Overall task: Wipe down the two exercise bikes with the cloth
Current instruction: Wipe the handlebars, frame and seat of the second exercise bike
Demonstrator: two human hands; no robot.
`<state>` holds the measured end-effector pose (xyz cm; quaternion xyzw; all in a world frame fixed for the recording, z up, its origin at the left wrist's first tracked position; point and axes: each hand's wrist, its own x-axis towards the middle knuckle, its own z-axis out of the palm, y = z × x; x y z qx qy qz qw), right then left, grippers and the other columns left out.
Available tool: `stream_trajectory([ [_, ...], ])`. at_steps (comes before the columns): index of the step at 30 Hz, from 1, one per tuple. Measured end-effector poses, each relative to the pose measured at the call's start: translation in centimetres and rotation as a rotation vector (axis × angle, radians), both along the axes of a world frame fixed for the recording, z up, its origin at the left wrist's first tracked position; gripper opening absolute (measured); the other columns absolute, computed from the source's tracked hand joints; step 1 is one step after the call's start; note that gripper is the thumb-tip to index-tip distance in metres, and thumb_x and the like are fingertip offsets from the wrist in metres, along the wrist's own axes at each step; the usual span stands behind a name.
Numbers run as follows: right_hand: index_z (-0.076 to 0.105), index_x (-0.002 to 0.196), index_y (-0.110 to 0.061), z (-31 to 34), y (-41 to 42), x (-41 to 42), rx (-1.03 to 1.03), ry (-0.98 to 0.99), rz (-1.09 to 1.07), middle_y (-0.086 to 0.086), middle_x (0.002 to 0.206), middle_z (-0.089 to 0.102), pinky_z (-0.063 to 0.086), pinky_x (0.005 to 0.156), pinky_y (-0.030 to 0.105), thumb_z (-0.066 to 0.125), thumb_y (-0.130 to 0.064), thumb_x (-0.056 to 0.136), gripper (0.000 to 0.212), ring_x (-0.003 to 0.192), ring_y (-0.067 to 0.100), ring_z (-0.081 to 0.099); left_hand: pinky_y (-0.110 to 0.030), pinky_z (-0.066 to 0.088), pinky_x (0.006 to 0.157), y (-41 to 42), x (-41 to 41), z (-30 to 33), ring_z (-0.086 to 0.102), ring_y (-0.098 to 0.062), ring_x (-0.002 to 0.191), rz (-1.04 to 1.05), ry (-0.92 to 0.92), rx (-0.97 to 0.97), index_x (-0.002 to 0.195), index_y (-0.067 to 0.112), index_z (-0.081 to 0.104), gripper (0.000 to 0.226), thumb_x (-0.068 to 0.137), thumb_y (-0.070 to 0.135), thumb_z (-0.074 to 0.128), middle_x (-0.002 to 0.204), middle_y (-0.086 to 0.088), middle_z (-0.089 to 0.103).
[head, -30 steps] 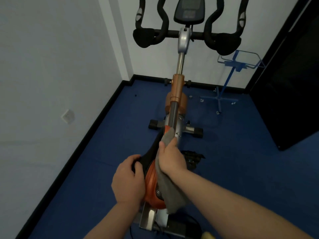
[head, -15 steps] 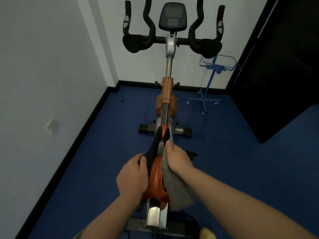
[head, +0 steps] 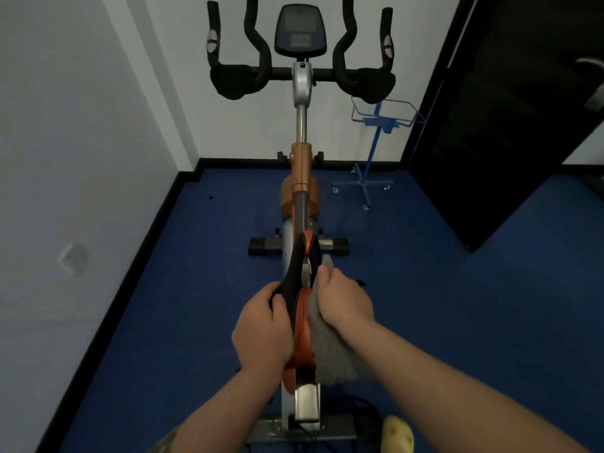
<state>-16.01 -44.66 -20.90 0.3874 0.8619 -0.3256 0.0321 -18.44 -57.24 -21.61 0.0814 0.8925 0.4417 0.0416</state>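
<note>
my left hand [head: 263,331] grips the left edge of the black and orange saddle [head: 302,289] at the centre of the frame, fingers curled round it. my right hand [head: 343,304] presses the grey cloth [head: 333,351] against the saddle's right side, fingers curled over the cloth. the exercise bike [head: 300,178] runs up the middle, handlebars [head: 235,76] at the top.

1. No text, brand, number or sign can be read anywhere.
2. The console [head: 300,30] on the exercise bike [head: 301,178] has a dark screen; its markings are too blurred to read.
</note>
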Motion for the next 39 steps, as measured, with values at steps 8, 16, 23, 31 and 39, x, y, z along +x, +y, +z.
stream_trajectory([
  [8,0.015,0.151,-0.045,-1.1,-2.1,3.9,0.124,0.154,0.154,-0.011,0.158,0.025,0.040,0.102,0.032,0.018,-0.048,0.102,0.049,0.137,0.013,0.036,-0.013,0.032,0.060,0.0,0.0,-0.6,0.051,0.011,0.074,0.027,0.020,0.045,0.108,0.035,0.066,0.027,0.099,0.026,0.043,0.077,0.028,0.054],
  [16,-0.005,0.152,-0.043,-0.2,-0.5,0.1,0.032,0.071,0.209,0.000,0.152,0.038,0.043,0.079,0.036,0.014,-0.058,0.099,0.058,0.116,0.024,0.055,-0.019,0.036,0.058,0.0,0.1,-0.6,0.053,0.004,0.070,0.094,0.007,0.075,0.101,0.034,0.068,0.027,0.099,0.028,0.041,0.074,0.023,0.057],
  [23,0.030,0.128,-0.063,-1.1,1.3,6.7,-0.171,0.372,0.446,-0.042,0.148,0.000,0.014,0.114,0.023,0.039,-0.059,0.093,0.036,0.139,-0.018,-0.001,-0.030,0.049,0.065,0.3,0.7,-0.8,0.059,-0.001,0.076,0.505,-0.113,0.317,0.081,0.029,0.072,0.030,0.095,0.023,0.047,0.078,0.015,0.067],
  [31,-0.007,0.148,-0.050,-0.9,2.1,5.1,0.315,0.254,1.087,-0.030,0.152,-0.023,-0.006,0.119,0.035,0.006,-0.060,0.097,0.054,0.144,-0.002,-0.020,-0.014,0.045,0.080,0.7,2.9,-1.4,0.059,-0.005,0.095,0.603,-0.277,0.590,0.102,0.023,0.069,0.034,0.102,0.024,0.035,0.104,0.007,0.066],
  [39,0.020,0.153,-0.034,0.1,0.6,-3.1,0.153,0.329,1.428,-0.005,0.155,0.034,0.026,0.115,0.035,0.027,-0.045,0.102,0.053,0.141,0.013,0.031,-0.040,0.048,0.098,2.4,5.5,-1.5,0.064,-0.015,0.108,0.685,-0.255,0.958,0.116,0.026,0.066,0.045,0.103,0.044,0.026,0.112,0.002,0.070],
])
